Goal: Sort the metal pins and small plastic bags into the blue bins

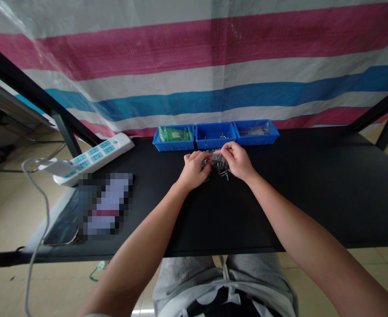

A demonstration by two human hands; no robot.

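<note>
Both hands meet at the far middle of the black table (312, 193). My left hand (194, 169) is curled, fingers pinched at a small pile of metal pins (223, 169) lying between the hands. My right hand (236, 159) is also closed, its fingertips pinching a small part over the same pile. What each pinch holds is too small to name. Just behind the hands stand three blue bins: the left bin (173, 137) holds green pieces, the middle bin (215, 134) a few small metal parts, the right bin (256, 132) thin metal parts.
A white power strip (94, 156) with a grey cable lies at the table's left. A blurred flat object (103, 207) sits near the left front edge. A striped tarp (213, 66) hangs behind. Black frame bars slant at both sides.
</note>
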